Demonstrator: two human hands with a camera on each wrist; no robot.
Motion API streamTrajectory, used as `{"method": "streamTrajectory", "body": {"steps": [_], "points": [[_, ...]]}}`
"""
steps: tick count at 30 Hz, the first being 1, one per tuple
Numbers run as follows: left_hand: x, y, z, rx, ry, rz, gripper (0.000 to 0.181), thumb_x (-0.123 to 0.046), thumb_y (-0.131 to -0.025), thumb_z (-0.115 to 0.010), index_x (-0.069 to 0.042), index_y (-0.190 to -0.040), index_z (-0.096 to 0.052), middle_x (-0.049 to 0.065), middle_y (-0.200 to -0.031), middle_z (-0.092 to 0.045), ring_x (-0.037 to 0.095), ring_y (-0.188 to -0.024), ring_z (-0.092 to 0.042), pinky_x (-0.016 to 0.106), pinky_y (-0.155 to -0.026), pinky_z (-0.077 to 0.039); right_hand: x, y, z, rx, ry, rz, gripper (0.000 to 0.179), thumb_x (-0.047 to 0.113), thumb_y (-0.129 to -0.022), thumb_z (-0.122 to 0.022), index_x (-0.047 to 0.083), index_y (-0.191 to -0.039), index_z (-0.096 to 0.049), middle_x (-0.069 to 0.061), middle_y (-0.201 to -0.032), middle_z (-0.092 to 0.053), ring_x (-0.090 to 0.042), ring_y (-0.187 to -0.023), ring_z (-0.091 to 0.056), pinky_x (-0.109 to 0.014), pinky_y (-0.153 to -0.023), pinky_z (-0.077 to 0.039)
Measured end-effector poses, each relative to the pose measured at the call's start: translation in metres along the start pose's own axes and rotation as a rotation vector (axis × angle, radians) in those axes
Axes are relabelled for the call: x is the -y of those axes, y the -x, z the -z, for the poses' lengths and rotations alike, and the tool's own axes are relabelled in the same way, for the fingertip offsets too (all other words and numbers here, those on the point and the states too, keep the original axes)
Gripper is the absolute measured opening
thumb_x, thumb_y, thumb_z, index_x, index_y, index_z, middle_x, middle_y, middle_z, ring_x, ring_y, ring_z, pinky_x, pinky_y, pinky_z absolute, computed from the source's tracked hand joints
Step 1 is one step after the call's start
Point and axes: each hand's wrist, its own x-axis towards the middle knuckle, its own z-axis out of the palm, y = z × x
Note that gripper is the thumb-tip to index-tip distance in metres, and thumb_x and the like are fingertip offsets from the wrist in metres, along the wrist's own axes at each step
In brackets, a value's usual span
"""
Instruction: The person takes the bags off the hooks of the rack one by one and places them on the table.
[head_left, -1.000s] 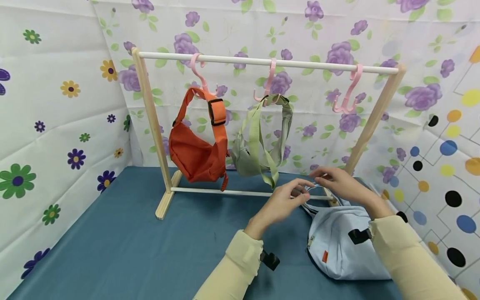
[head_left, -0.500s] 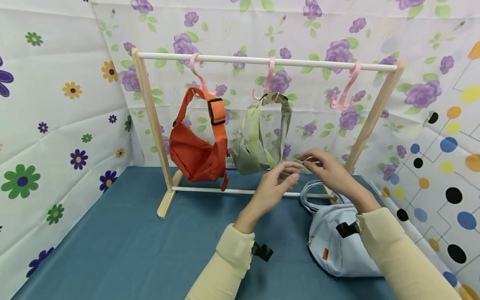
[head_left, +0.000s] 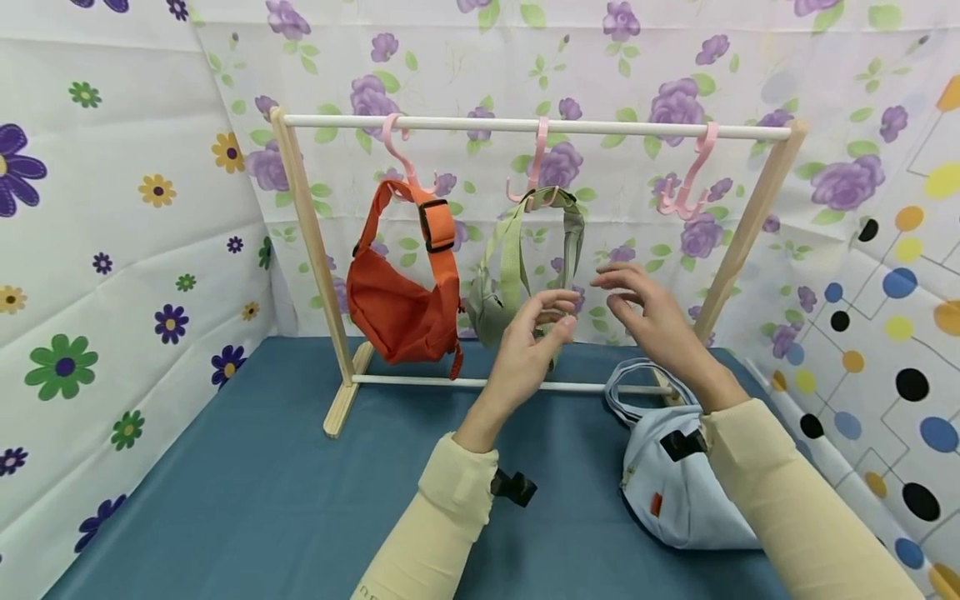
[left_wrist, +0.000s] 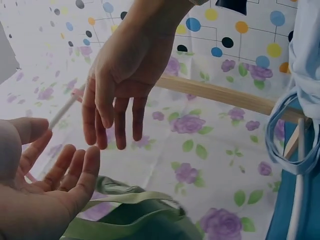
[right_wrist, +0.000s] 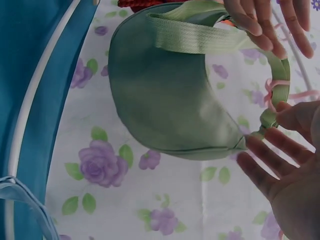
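My left hand [head_left: 521, 346] is raised in front of the pale green bag [head_left: 489, 312], partly covering it in the head view. The fingers are loosely bent and hold nothing. To its right, my right hand [head_left: 660, 321] hovers with relaxed fingers, likewise holding nothing, above a light blue bag [head_left: 667, 496]. That bag lies on the table, its looped straps [head_left: 626, 396] leaning by the rack's lower bar; the right sleeve hides part of it. By its strap, the green bag hangs from the middle pink hook [head_left: 537, 158]. In the right wrist view, its body [right_wrist: 160, 100] appears beyond the fingers.
An orange bag [head_left: 401, 308] hangs on the left pink hook [head_left: 401, 150]. The right pink hook [head_left: 693, 179] carries no bag. All three hooks sit on the white top bar [head_left: 450, 124] of a wooden rack. Patterned cloth walls [head_left: 135, 250] surround the blue table [head_left: 285, 500].
Both hands have risen away from the light blue bag's straps and shifted left, with the gap between them widening. The light blue bag stays on the table.
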Motion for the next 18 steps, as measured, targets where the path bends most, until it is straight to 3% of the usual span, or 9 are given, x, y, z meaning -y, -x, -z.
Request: {"method": "streamTrajectory", "body": {"steps": [5,15,18], "points": [[-0.014,-0.01,0.011,-0.042,-0.037,-0.048,0.034,-0.018,-0.109,-0.056,-0.008,-0.141,-0.058,0.017,-0.13,-0.059,0.024,-0.117,-0.061,0.04,-0.092,-0.057,0.009,-0.01,-0.001,-0.104,0.011,0.097,0.03,-0.001,-0.106,-0.055,0.005,-0.133,-0.065,-0.009,-0.155,-0.048,-0.029,-0.147,-0.039,-0.062,-0.113,-0.038],[-0.04,-0.029,0.031,-0.184,-0.326,-0.165,0.029,-0.01,-0.107,-0.057,-0.006,-0.135,-0.064,0.011,-0.124,-0.062,0.021,-0.112,-0.059,0.033,-0.096,-0.052,0.029,-0.029,0.004,-0.351,0.073,0.253,0.033,-0.006,-0.103,-0.057,0.005,-0.132,-0.068,-0.008,-0.151,-0.054,-0.022,-0.146,-0.042,-0.046,-0.117,-0.036],[-0.044,-0.033,0.034,-0.204,-0.425,-0.178,0.028,-0.008,-0.107,-0.057,-0.006,-0.133,-0.066,0.011,-0.123,-0.061,0.025,-0.112,-0.058,0.032,-0.097,-0.049,0.032,-0.035,0.002,-0.385,0.102,0.294,0.032,-0.006,-0.103,-0.057,0.005,-0.131,-0.069,-0.008,-0.15,-0.055,-0.022,-0.144,-0.044,-0.043,-0.109,-0.04]]}}
